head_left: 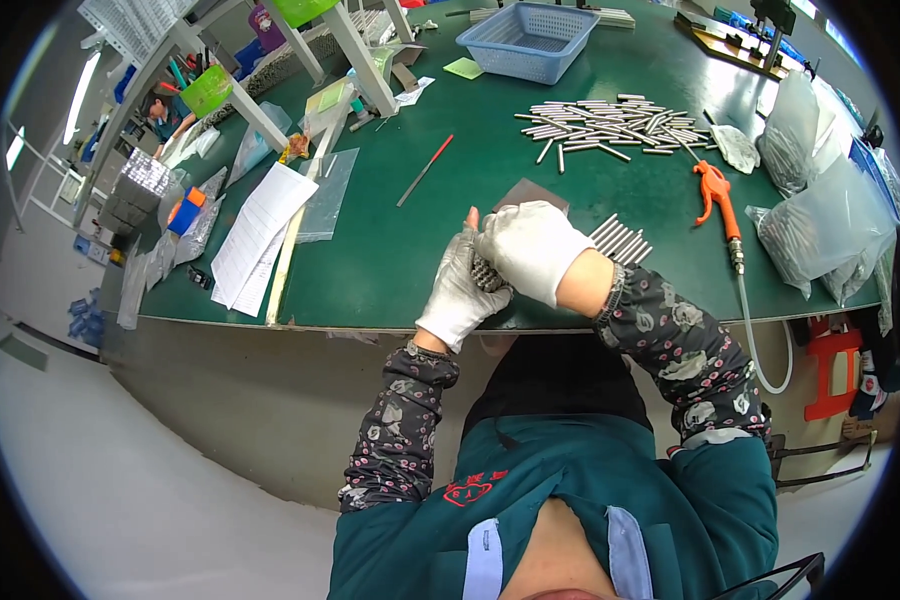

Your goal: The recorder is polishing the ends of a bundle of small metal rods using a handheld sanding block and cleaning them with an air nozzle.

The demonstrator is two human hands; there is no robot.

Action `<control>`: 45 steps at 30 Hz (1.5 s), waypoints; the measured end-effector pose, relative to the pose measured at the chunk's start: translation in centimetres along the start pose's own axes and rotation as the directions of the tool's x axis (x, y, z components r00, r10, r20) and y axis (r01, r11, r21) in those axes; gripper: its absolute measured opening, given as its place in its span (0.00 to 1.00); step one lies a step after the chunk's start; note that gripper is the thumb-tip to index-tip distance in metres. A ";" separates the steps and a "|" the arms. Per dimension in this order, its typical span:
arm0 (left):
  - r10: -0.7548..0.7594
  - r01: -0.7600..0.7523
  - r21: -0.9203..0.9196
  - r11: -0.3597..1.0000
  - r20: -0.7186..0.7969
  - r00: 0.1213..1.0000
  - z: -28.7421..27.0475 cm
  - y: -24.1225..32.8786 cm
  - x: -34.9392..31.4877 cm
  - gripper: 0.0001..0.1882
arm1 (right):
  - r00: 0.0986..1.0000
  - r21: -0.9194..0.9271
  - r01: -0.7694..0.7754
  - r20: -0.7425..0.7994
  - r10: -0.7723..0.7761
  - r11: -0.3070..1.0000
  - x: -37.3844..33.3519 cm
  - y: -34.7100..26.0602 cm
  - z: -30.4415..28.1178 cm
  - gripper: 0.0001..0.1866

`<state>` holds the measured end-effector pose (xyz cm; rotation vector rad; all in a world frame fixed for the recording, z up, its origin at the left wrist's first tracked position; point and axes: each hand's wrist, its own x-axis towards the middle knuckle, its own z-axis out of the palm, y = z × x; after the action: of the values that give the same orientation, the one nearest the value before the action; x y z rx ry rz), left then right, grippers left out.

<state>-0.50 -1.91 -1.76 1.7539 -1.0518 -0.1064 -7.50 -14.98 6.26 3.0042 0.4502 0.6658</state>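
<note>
- Head view: my left fingers, on the gloved left hand (457, 298), curl around a rod bundle (486, 275).
- My gloved right hand (536, 248) is at its two o'clock; whether it grips, I cannot tell.
- Loose rods (610, 125) lie at one o'clock.

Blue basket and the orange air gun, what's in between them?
A pile of metal rods lies between the basket and the air gun, as the head view shows.

Grey rod bundle (485, 274), mostly hidden, in my left grip (460, 292); flat brown-grey sheet (532, 191) partly behind my right grip (535, 247).
</note>
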 end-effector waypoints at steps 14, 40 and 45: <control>0.010 -0.009 0.205 0.979 -0.006 1.000 -0.8 1.1 -0.3 0.55 | 1.000 -0.046 0.025 -0.015 -0.026 0.999 0.0 0.8 -1.8 0.05; -0.126 0.137 -0.127 0.982 0.086 0.988 -0.4 1.1 -0.5 0.55 | 0.642 0.093 -0.762 -0.027 0.767 0.641 -13.9 5.8 -2.8 0.08; -0.098 0.117 -0.195 0.974 0.104 0.990 -0.5 1.5 -0.5 0.55 | 0.794 0.474 -0.511 -0.060 0.605 0.718 -10.1 2.2 -2.2 0.12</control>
<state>-1.47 -1.35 -0.54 1.6339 -0.9769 -0.3538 -16.55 -20.07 4.30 3.5327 -0.4250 1.0503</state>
